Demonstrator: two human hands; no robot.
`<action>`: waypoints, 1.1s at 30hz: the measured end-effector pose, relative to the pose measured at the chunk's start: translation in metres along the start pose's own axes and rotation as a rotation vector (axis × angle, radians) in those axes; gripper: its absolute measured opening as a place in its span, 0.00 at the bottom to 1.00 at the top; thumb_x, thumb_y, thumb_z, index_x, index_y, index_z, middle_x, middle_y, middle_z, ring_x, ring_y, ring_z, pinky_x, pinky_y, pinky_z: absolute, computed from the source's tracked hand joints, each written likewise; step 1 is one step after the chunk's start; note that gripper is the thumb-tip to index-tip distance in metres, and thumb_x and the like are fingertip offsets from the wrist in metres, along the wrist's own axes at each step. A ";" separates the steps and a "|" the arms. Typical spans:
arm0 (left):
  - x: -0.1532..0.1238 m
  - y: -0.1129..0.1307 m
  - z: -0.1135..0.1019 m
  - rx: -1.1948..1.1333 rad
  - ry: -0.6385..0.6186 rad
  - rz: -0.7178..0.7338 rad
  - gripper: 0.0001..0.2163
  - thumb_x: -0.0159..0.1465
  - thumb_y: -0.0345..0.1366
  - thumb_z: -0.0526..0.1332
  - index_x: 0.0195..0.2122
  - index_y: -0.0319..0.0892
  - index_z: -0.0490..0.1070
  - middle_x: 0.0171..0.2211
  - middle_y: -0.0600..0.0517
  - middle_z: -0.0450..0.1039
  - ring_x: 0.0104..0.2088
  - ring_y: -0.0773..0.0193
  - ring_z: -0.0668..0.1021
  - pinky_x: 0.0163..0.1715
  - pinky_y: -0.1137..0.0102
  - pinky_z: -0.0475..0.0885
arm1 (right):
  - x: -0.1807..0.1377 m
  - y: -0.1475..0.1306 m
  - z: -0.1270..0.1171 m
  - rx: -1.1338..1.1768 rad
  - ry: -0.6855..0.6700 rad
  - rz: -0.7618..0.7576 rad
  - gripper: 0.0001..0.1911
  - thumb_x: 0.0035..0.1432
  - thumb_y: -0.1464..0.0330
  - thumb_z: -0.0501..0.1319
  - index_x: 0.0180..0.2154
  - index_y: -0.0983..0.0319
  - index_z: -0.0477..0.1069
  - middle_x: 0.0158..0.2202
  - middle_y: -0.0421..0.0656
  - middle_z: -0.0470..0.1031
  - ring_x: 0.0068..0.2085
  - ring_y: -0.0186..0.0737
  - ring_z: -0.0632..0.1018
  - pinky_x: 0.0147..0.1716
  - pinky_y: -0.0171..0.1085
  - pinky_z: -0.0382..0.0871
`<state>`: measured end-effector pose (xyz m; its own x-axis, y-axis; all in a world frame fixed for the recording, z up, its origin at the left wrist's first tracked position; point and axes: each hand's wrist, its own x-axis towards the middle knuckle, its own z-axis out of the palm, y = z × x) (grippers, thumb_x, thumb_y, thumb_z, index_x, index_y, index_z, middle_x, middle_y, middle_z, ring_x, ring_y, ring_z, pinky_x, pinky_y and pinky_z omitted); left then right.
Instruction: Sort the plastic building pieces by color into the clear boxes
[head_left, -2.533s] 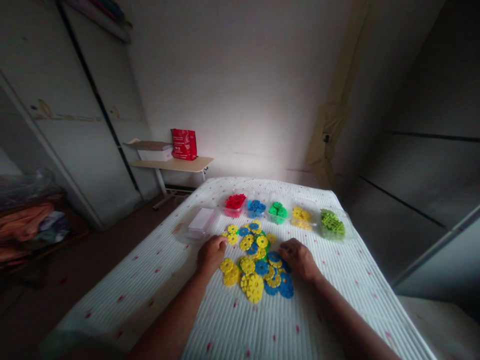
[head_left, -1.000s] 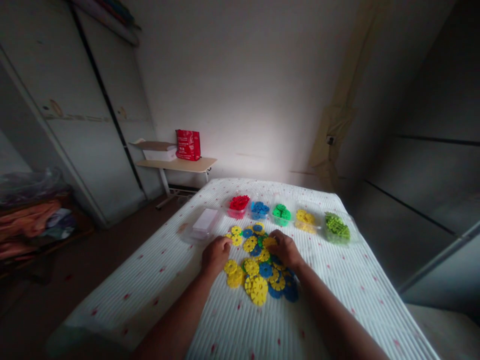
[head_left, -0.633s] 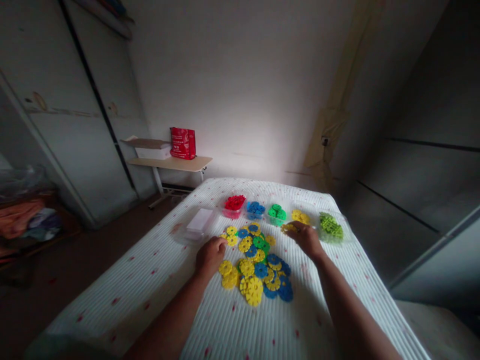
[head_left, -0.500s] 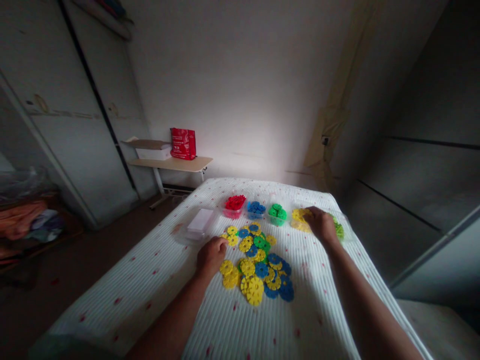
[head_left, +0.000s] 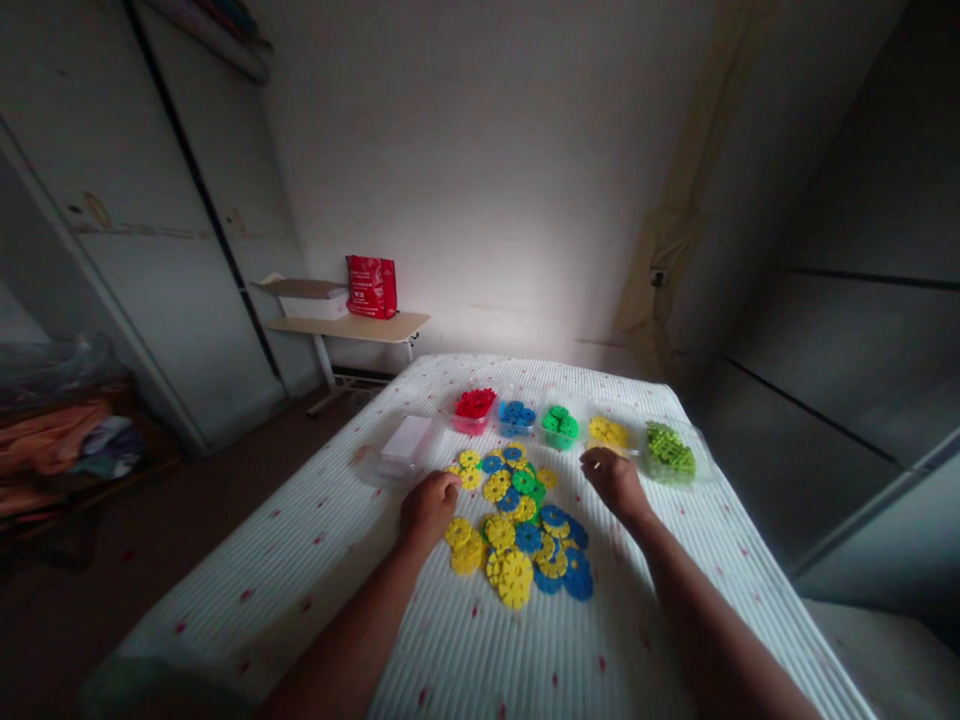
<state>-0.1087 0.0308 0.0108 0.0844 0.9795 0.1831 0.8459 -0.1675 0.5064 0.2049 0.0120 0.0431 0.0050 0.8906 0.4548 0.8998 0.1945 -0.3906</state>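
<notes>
A loose pile of yellow, blue and green toothed plastic discs (head_left: 521, 525) lies on the white ribbed cover (head_left: 480, 650). My left hand (head_left: 427, 505) rests as a loose fist at the pile's left edge, knuckles touching a yellow disc. My right hand (head_left: 613, 480) hovers low between the pile and the yellow-disc tub (head_left: 607, 432). Its fingers curl down behind the back of the hand, and no disc shows in it. Behind the pile stand tubs of red discs (head_left: 472, 408), blue discs (head_left: 514, 415), green discs (head_left: 559, 425) and light-green pieces (head_left: 667, 448).
A clear box with a white insert (head_left: 405, 440) sits left of the tubs. Beyond the covered surface stand a small side table (head_left: 349, 328) with a red bag (head_left: 370, 287), and pale wardrobe doors (head_left: 142, 260) on the left. Clothes lie piled at far left (head_left: 60, 450).
My right hand took a yellow disc from the pile, carried it to the yellow tub, and has drawn back toward the pile without it. My left hand has stayed put.
</notes>
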 end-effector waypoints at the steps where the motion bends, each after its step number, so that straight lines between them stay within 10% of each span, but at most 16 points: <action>1: 0.000 0.000 0.000 0.004 0.000 -0.003 0.12 0.62 0.28 0.52 0.38 0.45 0.74 0.41 0.54 0.77 0.42 0.66 0.76 0.41 0.75 0.65 | -0.004 -0.001 0.003 0.012 -0.022 0.010 0.12 0.51 0.70 0.53 0.30 0.63 0.75 0.32 0.47 0.78 0.33 0.40 0.77 0.35 0.34 0.67; 22: -0.001 0.002 -0.001 -0.002 -0.011 -0.012 0.12 0.62 0.29 0.52 0.38 0.45 0.74 0.41 0.53 0.76 0.42 0.66 0.76 0.40 0.74 0.65 | -0.018 -0.005 0.019 -0.076 -0.206 0.215 0.12 0.54 0.68 0.54 0.35 0.59 0.75 0.37 0.43 0.78 0.37 0.37 0.76 0.35 0.31 0.63; 33: 0.000 0.001 -0.001 -0.021 0.000 0.003 0.11 0.62 0.29 0.52 0.38 0.45 0.74 0.41 0.53 0.77 0.42 0.66 0.76 0.41 0.74 0.65 | 0.004 -0.065 0.026 -0.216 -0.373 0.275 0.24 0.58 0.50 0.50 0.35 0.61 0.75 0.36 0.51 0.79 0.39 0.47 0.79 0.32 0.36 0.64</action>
<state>-0.1084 0.0304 0.0119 0.0868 0.9789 0.1849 0.8344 -0.1729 0.5233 0.1353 0.0137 0.0491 0.1340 0.9906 0.0262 0.9568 -0.1225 -0.2635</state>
